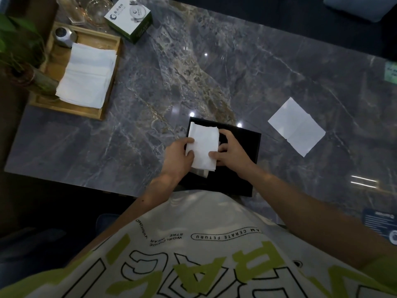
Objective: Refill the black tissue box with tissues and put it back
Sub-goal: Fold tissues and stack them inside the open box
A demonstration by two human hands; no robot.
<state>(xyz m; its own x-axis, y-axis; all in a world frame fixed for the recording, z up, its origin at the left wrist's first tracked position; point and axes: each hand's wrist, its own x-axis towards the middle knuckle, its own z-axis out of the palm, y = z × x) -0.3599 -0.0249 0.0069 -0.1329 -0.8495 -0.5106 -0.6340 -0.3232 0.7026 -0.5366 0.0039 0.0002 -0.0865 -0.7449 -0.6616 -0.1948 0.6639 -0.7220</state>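
The black tissue box [240, 145] lies at the near edge of the grey marble table, right in front of me. A folded white tissue [203, 145] rests over its left part. My left hand [177, 157] grips the tissue's left edge between thumb and fingers. My right hand [231, 152] pinches the tissue's right edge, its fingers bent over the box. A stack of white tissues [87, 76] lies in a wooden tray [110, 67] at the far left. One loose flat tissue [296, 126] lies on the table to the right of the box.
A green and white carton [130, 18] and glassware [94, 9] stand behind the tray. A small metal canister [63, 36] sits in the tray's far corner. A potted plant [19, 50] stands at the left edge. Dark cards lie at the far right [380, 222].
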